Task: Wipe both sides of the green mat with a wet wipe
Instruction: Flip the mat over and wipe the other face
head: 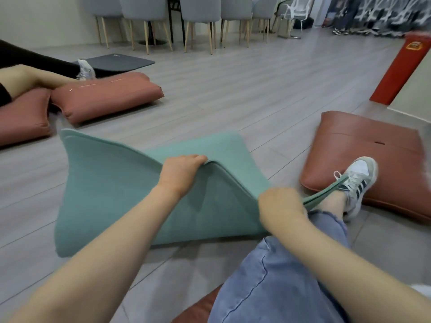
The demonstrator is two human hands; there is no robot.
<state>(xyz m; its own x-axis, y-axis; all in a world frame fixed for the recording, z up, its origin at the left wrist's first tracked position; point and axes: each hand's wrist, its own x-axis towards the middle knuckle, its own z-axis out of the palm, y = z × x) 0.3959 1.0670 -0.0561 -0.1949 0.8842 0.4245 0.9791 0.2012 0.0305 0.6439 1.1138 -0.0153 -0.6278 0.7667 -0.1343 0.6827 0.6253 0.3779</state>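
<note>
A person seated on a grey plank floor lifts a green mat [112, 194] at the centre of the frame, apparently turning it so its other face comes up for wiping. The left hand [180, 173] grips the mat's raised edge at mid-frame, fingers curled over the fold. The right hand [281, 206], just right of centre, pinches the same edge where it runs on toward the person's white sneaker [359, 180]; its fingertips are hidden behind the mat. Held at two points, the mat arches like a tent, its lower left part resting on the floor and its far corner standing up at left of centre. No wet wipe can be seen in either hand or anywhere on the floor.

The person's leg, in blue jeans [279, 276], stretches toward a brown cushion [373, 159] at right, on which the sneaker rests. Two pink cushions [105, 99] lie at upper left beside another person's leg, with a dark mat [116, 61] beyond them. Grey chairs [198, 10] line the top of the frame.

A red stand [401, 66] at upper right carries a yellow label too blurred to read. The sneaker shows dark side stripes; no brand name is legible.
</note>
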